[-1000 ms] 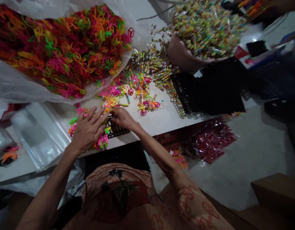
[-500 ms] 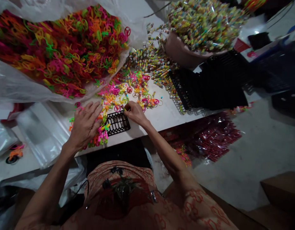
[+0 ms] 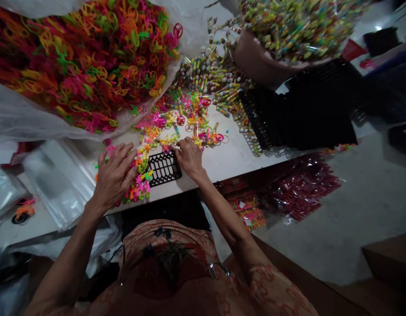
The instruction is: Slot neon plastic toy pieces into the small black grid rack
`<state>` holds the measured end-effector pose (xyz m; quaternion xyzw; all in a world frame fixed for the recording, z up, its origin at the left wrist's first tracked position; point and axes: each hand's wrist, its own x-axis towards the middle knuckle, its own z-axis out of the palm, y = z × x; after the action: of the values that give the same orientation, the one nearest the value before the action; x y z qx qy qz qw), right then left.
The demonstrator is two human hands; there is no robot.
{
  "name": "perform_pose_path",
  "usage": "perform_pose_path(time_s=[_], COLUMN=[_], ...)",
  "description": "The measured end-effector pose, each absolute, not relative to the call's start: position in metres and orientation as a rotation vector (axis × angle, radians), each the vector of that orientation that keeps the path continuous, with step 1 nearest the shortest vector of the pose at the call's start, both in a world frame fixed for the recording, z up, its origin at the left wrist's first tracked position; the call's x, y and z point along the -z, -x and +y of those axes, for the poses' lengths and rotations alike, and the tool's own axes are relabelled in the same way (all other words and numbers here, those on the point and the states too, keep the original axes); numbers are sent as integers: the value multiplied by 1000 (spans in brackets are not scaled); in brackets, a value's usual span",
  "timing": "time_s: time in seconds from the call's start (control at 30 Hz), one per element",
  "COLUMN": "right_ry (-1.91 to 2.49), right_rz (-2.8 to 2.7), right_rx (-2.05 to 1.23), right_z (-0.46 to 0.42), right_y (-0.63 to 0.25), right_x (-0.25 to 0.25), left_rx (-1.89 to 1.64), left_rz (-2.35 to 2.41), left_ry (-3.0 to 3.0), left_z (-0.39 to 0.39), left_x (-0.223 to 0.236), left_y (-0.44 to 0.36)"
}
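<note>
A small black plastic grid tray (image 3: 163, 168) lies on the white table (image 3: 229, 160) right in front of me. My left hand (image 3: 114, 174) rests with spread fingers on a heap of neon pink, green and orange plastic toy pieces (image 3: 140, 186) at the tray's left edge. My right hand (image 3: 189, 156) sits at the tray's upper right corner, fingers curled and pinching something small that I cannot make out. Loose coloured toy pieces (image 3: 186, 120) lie scattered just beyond both hands.
A large clear bag of neon plastic pieces (image 3: 84, 61) fills the far left. A pink tub heaped with small wrapped tubes (image 3: 288, 26) stands at the far right beside a stack of black grid trays (image 3: 298, 112). Empty clear bags (image 3: 51, 175) lie left. Red packets (image 3: 298, 188) lie under the table.
My right hand moved from the tray's front up to its far right corner. My left hand shifted slightly left onto the heap, uncovering the tray. The view tilted a little.
</note>
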<state>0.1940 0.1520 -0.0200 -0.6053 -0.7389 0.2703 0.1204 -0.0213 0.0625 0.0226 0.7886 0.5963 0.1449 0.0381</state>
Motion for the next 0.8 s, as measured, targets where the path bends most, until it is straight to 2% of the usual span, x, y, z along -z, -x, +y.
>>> perform_pose_path(time_s=[0.17, 0.33, 0.57, 0.8], right_ry=[1261, 1304, 999, 1213], right_rz=[-2506, -2584, -2511, -2684], right_rx=[-1008, -963, -1077, -1001], right_z=[145, 143, 148, 145], right_y=[-161, -140, -148, -143], right_x=[24, 35, 47, 33], left_rx=[-449, -454, -485, -476], left_rz=[1809, 1802, 1806, 1814], left_ry=[-2386, -2369, -2355, -2331], left_z=[63, 64, 64, 64], left_x=[-15, -14, -13, -12], left_y=[21, 20, 18, 18])
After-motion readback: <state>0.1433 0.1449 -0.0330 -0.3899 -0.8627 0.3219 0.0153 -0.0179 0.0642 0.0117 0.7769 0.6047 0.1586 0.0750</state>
